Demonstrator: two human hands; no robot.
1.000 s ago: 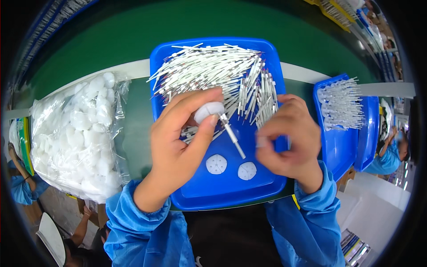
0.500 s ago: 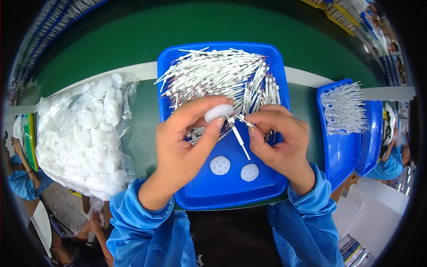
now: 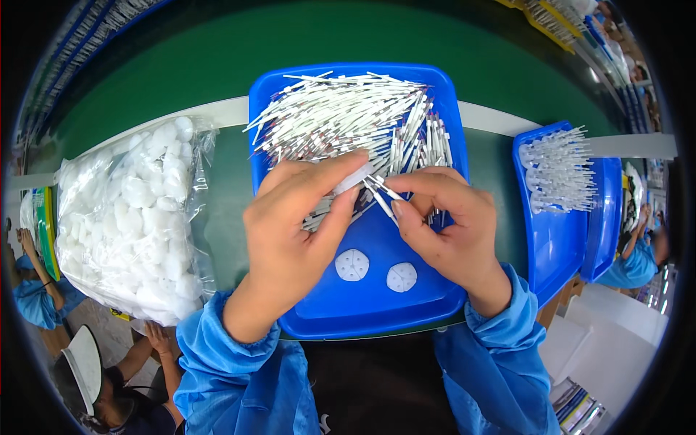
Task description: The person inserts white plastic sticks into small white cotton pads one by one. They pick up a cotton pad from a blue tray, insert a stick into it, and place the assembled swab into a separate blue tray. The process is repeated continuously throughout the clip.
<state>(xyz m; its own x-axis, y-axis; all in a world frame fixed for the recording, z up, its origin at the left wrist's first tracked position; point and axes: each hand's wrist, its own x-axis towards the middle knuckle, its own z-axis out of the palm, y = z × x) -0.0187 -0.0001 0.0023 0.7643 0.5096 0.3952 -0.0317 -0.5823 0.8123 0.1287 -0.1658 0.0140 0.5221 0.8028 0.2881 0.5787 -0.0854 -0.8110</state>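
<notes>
My left hand point(image 3: 286, 225) pinches a white round disc point(image 3: 352, 180) edge-on between thumb and fingers, above the blue tray point(image 3: 312, 319). Thin white sticks point(image 3: 381, 194) slant from the disc toward my right hand point(image 3: 453, 221). That hand's thumb and forefinger are closed on at least one stick; their tips hide part of it. Below the hands, two loose white discs with small holes, a left one point(image 3: 352, 265) and a right one point(image 3: 402, 277), lie flat in the tray. A large heap of white sticks point(image 3: 333, 112) with dark tips fills the tray's far half.
To the left, a clear plastic bag point(image 3: 130, 217) bulges with white discs. At the right, another blue tray point(image 3: 554, 250) bears discs with sticks standing in them point(image 3: 558, 170). Green tabletop point(image 3: 225, 51) stretches behind. Other people in blue sleeves point(image 3: 627, 261) work at both sides.
The disc has tilted to a more edge-on view. My right hand has come slightly nearer to it, and the sticks have swung closer together. The view has shifted a little.
</notes>
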